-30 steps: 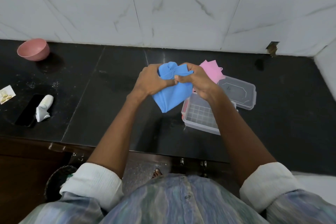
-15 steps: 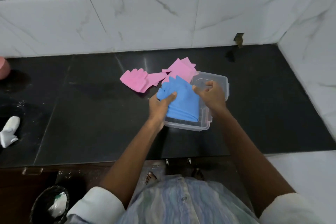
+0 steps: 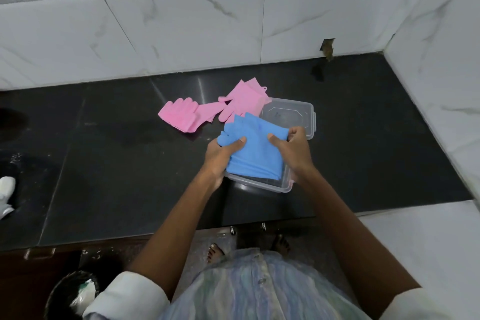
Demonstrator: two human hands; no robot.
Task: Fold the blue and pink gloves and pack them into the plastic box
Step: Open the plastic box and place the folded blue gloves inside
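The folded blue gloves (image 3: 255, 147) lie over the open clear plastic box (image 3: 259, 184) on the black counter. My left hand (image 3: 224, 156) grips their left edge, thumb on top. At their right edge my right hand (image 3: 293, 149) holds them, fingers curled around the far corner. Two pink gloves lie on the counter behind: one (image 3: 181, 118) flat to the left, the other (image 3: 242, 102) partly under the blue gloves. The box's clear lid (image 3: 288, 114) lies just behind the box.
A white marble wall runs along the back and right of the counter (image 3: 117, 163). A white object (image 3: 6, 192) sits at the far left edge. A dark bin (image 3: 70, 293) stands on the floor at lower left. My bare feet show below the counter edge.
The blue gloves, held bunched in the air a second ago, have come down onto the box. Both hands have shifted to their side edges. My view has swung right.
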